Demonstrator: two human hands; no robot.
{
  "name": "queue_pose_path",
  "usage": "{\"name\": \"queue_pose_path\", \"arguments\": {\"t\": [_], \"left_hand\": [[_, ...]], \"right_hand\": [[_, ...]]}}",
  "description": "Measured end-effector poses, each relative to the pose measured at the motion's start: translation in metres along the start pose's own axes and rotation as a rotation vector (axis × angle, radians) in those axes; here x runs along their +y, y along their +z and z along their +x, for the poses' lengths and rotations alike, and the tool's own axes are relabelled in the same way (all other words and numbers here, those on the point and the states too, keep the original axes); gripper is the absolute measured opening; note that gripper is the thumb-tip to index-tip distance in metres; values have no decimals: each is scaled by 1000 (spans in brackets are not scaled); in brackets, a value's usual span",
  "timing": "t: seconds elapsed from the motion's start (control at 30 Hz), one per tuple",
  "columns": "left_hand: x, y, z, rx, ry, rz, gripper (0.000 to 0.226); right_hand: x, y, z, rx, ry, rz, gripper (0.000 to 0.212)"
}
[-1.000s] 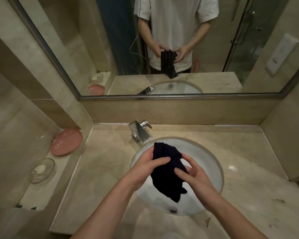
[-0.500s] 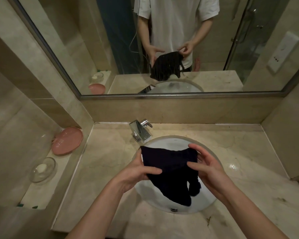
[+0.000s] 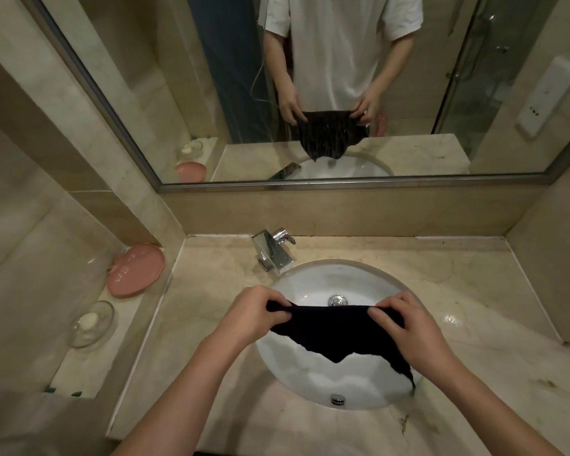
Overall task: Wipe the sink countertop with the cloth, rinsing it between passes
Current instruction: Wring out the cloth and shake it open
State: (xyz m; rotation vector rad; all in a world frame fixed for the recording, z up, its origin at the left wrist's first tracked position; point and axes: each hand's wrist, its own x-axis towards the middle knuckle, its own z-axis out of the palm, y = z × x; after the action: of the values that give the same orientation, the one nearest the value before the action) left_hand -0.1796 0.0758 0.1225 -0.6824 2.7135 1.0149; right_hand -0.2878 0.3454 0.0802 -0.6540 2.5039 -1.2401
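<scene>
Above the sink (image 3: pixel 313 284), seen from the head camera, both hands stretch a dark cloth (image 3: pixel 336 334) flat by its upper edge. On the left hand (image 3: pixel 254 314) the fingers (image 3: pixel 270 299) are curled over the cloth's left corner and pinch it; on the right hand (image 3: pixel 405 327) the fingers (image 3: pixel 384 311) are clamped on the right corner. The cloth hangs over the basin, its ragged lower edge free, clear of the marble tabletop (image 3: pixel 211 291) that rings the sink. It hides the middle of the basin.

Behind the sink, at its left rear rim, stands a chrome faucet (image 3: pixel 272 251). A round metal fitting (image 3: pixel 338 300) sits on the basin's far wall just above the cloth, and a second one (image 3: pixel 337 399) on the near wall below it.

Left of the sink, on a raised ledge (image 3: pixel 79 373), a pink dish (image 3: pixel 135 274) lies tilted against the wall, with nothing visible in it. Nearer on that ledge sits a clear glass dish (image 3: pixel 91 324) holding a white bar of soap (image 3: pixel 88 320).

Behind the sink, a mirror (image 3: pixel 178 93) reflects the person's white shirt, both hands and the spread cloth. Dark stains mark the tabletop right of the sink.
</scene>
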Motion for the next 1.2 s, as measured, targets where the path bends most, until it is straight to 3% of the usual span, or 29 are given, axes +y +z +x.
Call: {"name": "queue_pose_path", "arguments": {"t": [0.13,0.23,0.37,0.43,0.53,0.63,0.7,0.8,1.07,1.2], "left_hand": [[-2,0,5,47,125,109,13],[-6,-4,10,6,236,23,9],[4,-21,0,-206,179,-532,12],[10,-31,-5,-262,169,-644,18],[20,-42,-10,-438,182,-632,28],[29,-24,-13,-698,107,-454,55],[35,-4,-16,-775,105,-403,54],[44,16,-23,-698,144,-546,36],[60,23,-29,-510,59,-918,37],[54,21,-30,-379,-67,-1143,33]], "right_hand": [[4,-3,1,-47,-46,-19,15],[-1,-11,3,-100,-67,94,17],[-8,-28,5,-281,-2,226,28],[-15,-35,5,-309,12,374,28],[-33,-41,4,-316,13,541,19],[-51,-38,3,-376,20,611,11],[-58,-35,4,-414,25,625,9],[-63,-34,10,-381,32,579,9],[-41,-19,-1,-345,165,480,28],[-37,6,-12,-408,389,635,57]]}}
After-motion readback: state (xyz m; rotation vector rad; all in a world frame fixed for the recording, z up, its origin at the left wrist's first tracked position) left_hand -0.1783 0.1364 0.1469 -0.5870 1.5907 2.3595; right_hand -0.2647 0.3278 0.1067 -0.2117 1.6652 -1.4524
